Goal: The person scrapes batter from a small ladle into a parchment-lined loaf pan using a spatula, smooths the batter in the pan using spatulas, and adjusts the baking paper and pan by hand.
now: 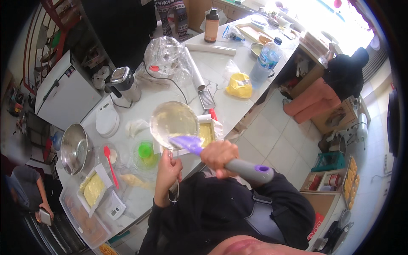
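My left hand (168, 173) is closed round the thin metal handle of a round pan (173, 119), smeared inside with pale batter and tilted over the table. In my right hand (219, 158) is a spatula (187, 143) with a purple blade and grey handle; its blade lies across the pan's near rim. Partly hidden behind the pan and blade, a paper-lined baking tin (207, 135) holds yellow batter. A second lined tin (94, 190) of yellow batter stands at the left.
A steel mixing bowl (75, 148), red spatula (111, 166), green cup (145, 148), scale (107, 121), grater (207, 99), yellow bag (239, 86) and water bottle (265, 61) stand on the table (159, 95). One person (346, 83) stands at right, another (25, 191) at left.
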`<state>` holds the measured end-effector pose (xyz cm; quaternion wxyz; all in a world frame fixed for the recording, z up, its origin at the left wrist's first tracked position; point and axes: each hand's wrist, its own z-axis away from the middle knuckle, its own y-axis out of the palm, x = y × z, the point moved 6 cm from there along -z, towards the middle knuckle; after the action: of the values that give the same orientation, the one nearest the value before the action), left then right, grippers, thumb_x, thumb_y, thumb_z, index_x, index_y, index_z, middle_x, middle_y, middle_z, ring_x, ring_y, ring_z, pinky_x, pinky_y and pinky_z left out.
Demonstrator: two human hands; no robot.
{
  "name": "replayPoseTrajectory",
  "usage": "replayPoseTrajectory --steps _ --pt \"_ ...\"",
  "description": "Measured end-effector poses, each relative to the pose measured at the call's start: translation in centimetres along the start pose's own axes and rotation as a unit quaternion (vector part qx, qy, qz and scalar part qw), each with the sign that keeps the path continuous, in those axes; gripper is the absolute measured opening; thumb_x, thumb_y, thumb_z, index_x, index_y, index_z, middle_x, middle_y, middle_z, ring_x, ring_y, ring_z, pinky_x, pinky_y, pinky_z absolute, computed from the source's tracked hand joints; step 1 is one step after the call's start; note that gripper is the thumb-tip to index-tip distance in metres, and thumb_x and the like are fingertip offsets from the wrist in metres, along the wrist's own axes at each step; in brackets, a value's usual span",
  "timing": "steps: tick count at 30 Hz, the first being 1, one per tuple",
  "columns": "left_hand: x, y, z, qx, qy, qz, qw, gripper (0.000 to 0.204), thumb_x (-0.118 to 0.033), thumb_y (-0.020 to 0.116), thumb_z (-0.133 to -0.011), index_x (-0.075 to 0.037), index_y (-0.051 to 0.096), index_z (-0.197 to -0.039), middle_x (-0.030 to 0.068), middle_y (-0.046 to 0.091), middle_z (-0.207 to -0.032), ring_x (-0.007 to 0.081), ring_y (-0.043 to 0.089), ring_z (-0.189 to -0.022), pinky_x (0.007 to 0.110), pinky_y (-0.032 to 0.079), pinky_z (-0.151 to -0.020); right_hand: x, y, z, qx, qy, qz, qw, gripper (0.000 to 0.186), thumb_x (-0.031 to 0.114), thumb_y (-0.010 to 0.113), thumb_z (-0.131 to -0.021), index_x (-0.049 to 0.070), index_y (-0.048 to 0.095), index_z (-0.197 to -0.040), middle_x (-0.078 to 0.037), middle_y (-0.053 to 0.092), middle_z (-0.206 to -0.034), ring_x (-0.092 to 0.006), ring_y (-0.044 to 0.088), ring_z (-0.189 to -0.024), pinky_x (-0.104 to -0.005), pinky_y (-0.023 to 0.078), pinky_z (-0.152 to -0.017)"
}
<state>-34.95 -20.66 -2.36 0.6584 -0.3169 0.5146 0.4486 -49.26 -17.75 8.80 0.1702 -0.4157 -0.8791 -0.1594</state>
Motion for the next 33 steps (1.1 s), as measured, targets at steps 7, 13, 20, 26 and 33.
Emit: replayPoseTrajectory --steps 7,13,20,26,33 --pt "-0.3 2.0 0.9 0.033 -0.026 0.011 0.999 0.022 -0.002 0.046 -0.077 0.0 0.028 -0.089 0.0036 0.042 -0.052 0.0093 0.041 -0.033 0.022 0.032 -0.029 -0.4 -1.0 0.4 0.055 -0.014 0.11 0.992 0.036 0.006 0.052 -0.077 0.006 0.036 -0.045 -0.003 0.037 -0.042 -0.0166 0.035 -0.032 -0.0288 0.026 -0.035" --pt "0.2 -0.6 1.0 0.01 -0.031 0.015 0.999 0.021 -0.006 0.046 -0.08 -0.002 0.026 -0.088 0.0028 0.04 -0.05 0.0087 0.042 -0.033 0.021 0.033 -0.029 1.3 0.5 -0.6 0.091 -0.006 -0.063 0.994 0.04 0.009 0.053 -0.079 0.005 0.036 -0.043 -0.002 0.035 -0.041 -0.0161 0.034 -0.031 -0.0291 0.023 -0.034" --pt "-0.1 1.3 2.0 0.061 -0.042 0.002 0.997 0.02 -0.005 0.045 -0.081 -0.001 0.027 -0.087 0.0025 0.04 -0.049 0.0089 0.043 -0.033 0.021 0.033 -0.029 0.1 -0.6 -1.7 0.002 -0.025 0.081 0.996 0.04 0.012 0.053 -0.08 0.005 0.037 -0.044 -0.003 0.035 -0.041 -0.0171 0.034 -0.032 -0.0299 0.026 -0.035" --pt "0.3 -2.0 1.7 0.006 -0.025 0.037 0.999 0.019 -0.005 0.045 -0.081 0.0 0.028 -0.089 0.0022 0.041 -0.05 0.009 0.042 -0.033 0.022 0.033 -0.029 1.6 -1.6 -1.5 0.094 0.055 -0.062 0.992 0.04 0.012 0.055 -0.078 0.005 0.037 -0.043 -0.003 0.032 -0.039 -0.0173 0.03 -0.03 -0.0292 0.024 -0.033" --pt "-0.2 1.8 1.7 0.048 -0.034 -0.016 0.998 0.018 -0.004 0.046 -0.08 -0.002 0.029 -0.086 0.003 0.042 -0.05 0.0087 0.042 -0.032 0.022 0.032 -0.029 0.5 -2.8 -1.8 -0.1 -0.037 0.0 0.994 0.039 0.012 0.056 -0.077 0.006 0.037 -0.043 -0.001 0.033 -0.037 -0.014 0.031 -0.029 -0.0259 0.026 -0.033"
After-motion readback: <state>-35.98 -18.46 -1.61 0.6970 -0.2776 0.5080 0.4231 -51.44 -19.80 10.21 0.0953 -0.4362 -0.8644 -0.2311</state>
